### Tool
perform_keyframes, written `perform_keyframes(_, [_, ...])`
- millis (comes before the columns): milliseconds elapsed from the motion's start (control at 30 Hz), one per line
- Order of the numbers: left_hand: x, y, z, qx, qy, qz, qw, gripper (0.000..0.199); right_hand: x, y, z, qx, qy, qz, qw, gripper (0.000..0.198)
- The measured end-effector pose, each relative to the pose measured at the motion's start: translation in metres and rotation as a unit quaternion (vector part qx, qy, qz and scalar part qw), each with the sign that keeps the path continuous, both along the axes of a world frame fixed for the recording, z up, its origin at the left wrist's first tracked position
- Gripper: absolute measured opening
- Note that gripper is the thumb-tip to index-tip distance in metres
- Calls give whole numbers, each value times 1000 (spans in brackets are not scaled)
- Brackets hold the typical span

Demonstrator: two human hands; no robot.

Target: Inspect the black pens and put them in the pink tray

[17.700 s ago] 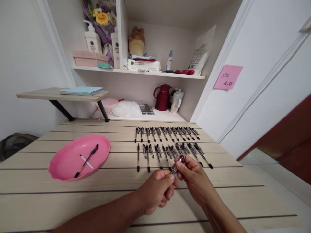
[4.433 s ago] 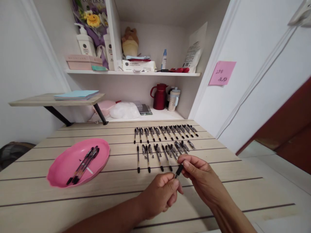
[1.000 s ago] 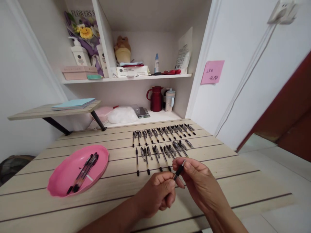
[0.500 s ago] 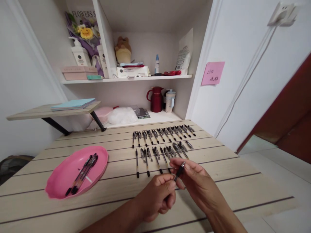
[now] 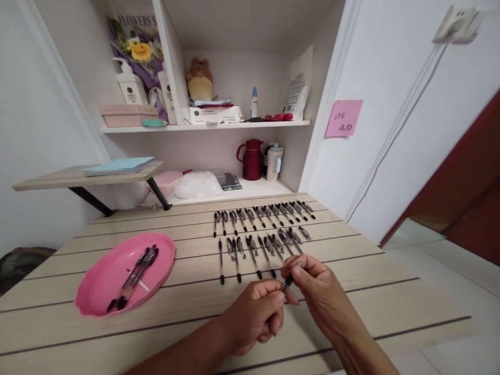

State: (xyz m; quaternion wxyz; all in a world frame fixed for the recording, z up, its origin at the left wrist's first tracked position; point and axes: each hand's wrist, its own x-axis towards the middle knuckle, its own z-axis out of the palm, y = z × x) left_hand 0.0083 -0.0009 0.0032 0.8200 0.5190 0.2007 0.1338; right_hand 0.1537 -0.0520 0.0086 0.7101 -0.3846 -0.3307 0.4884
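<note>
Both hands meet over the front of the table. My left hand (image 5: 255,315) is closed around a pen (image 5: 288,283), most of which is hidden in the fist; a dark grip section shows. At its silvery tip, the fingers of my right hand (image 5: 318,284) pinch the same pen. Just beyond the hands lies a near row of disassembled pens (image 5: 237,260), with loose clear caps and small cone tips beside several of them. A far row of pens and caps (image 5: 265,216) runs behind it.
To the left, a pink tray (image 5: 94,281) holds several black pens (image 5: 136,278). A small raised shelf (image 5: 50,178) with blue paper (image 5: 119,165) stands at the back left. Behind the table (image 5: 187,323) are cabinet shelves with a red jug (image 5: 252,160) and a cup (image 5: 274,164).
My right fingers have shifted slightly at the pen's tip, closing more over it. The left hand keeps its grip. The rows of pens and the tray look the same.
</note>
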Motion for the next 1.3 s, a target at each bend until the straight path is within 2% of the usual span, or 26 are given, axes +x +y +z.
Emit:
perform_keyframes(133, [0, 0, -1, 5, -2, -8, 1000, 27, 3, -2, 1, -18, 4, 28, 999, 30])
perform_keyframes(267, [0, 1, -2, 11, 6, -7, 1000, 29, 7, -2, -2, -16, -32, -20, 999, 17])
perform_keyframes(333, [0, 1, -2, 8, 8, -6, 1000, 29, 8, -1, -3, -19, -48, -31, 998, 19])
perform_keyframes(467, [0, 2, -1, -1, 14, -10, 1000, 32, 7, -2, -3, -31, -18, 23, 999, 32])
perform_keyframes(600, [1, 2, -3, 9, 25, -4, 1000, 34, 11, -1, -8, -35, -34, 10, 999, 20])
perform_keyframes(800, [2, 2, -7, 25, 34, 13, 999, 31, 16, 2, -11, -42, -77, 7, 996, 17])
perform_keyframes(967, [1, 1, -4, -1, 11, -9, 1000, 31, 11, 0, -7, -3, -14, 57, 998, 41])
perform_keyframes(1067, [0, 1, -2, -24, -3, -21, 999, 32, 9, -1, -8, -12, -10, 58, 998, 31])
perform_keyframes(1133, [0, 1, -2, -25, 1, -11, 1000, 31, 14, 3, -8, -30, -47, 62, 997, 21])
perform_keyframes(1233, [0, 2, -3, -21, 18, 19, 999, 29, 40, 20, -5, -51, -167, 42, 984, 26])
perform_keyframes(1267, [1, 3, -4, -21, 21, 25, 999, 29, 54, 29, -5, -63, -222, 0, 973, 28])
perform_keyframes(1300, [1, 3, -4, -22, 22, 28, 999, 28, 69, 40, -5, -83, -284, -80, 952, 29])
